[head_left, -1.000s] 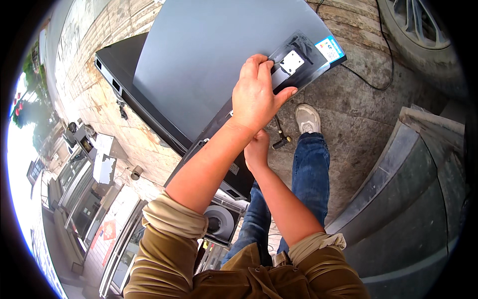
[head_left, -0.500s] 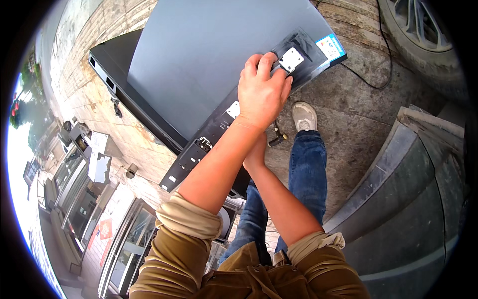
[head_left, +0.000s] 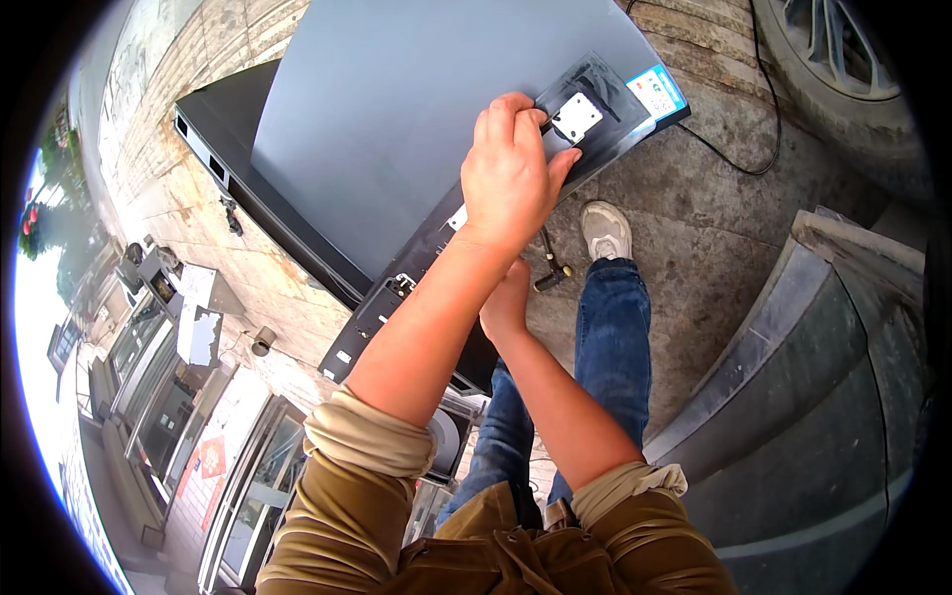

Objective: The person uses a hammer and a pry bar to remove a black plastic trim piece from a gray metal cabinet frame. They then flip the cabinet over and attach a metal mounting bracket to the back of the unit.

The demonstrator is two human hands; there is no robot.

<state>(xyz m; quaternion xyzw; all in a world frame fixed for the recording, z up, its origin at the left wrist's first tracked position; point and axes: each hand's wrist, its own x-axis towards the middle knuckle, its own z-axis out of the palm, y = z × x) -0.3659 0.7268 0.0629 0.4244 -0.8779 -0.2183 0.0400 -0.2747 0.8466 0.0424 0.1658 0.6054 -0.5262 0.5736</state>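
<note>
A large grey curved panel (head_left: 426,89) lies in front of me, with a long black strip (head_left: 372,317) fixed along its near edge. My left hand (head_left: 511,174) lies across this strip, fingers bent over its far side and thumb on the near side. Just beyond the fingertips, a white plate with small holes (head_left: 577,118) sits on a dark smeared patch of the panel. Below my left wrist, my right hand (head_left: 509,297) is curled close to the strip's near edge. The left forearm covers part of it, so what its fingers hold is hidden.
A hammer-like tool (head_left: 551,270) lies on the ground by my shoe (head_left: 606,231). A black cable (head_left: 776,129) runs past a wheel (head_left: 843,59) at upper right. A worn grey car panel (head_left: 803,397) stands at right. Under the panel is a black casing (head_left: 223,129).
My left hand has shifted slightly left and away from the white plate, its thumb now spread more. My right hand shows a little more beside the left forearm.
</note>
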